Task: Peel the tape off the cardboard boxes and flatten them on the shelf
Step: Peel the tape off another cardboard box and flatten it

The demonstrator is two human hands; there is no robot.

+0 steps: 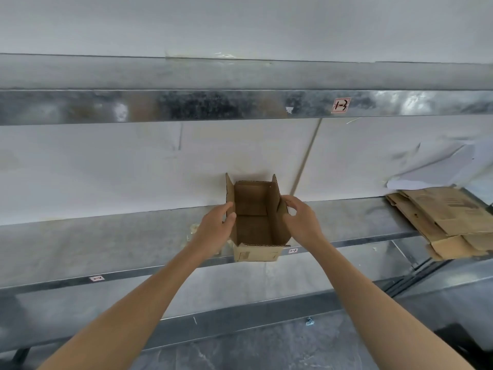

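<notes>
While cardboard box (253, 225) stands open-topped on metal shelf (106, 249), its inner bottom shows | left hand (216, 228) grips left wall; right hand (302, 221) pinches right wall | flattened cardboard (453, 220) far right

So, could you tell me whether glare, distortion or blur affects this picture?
Head view: the wide lens bows the edges of the grey galvanised metal shelf; bright glare patches sit on the shiny metal upper beam at right; the open brown cardboard box casts a faint shadow on the white wall; everything looks slightly soft.
</notes>
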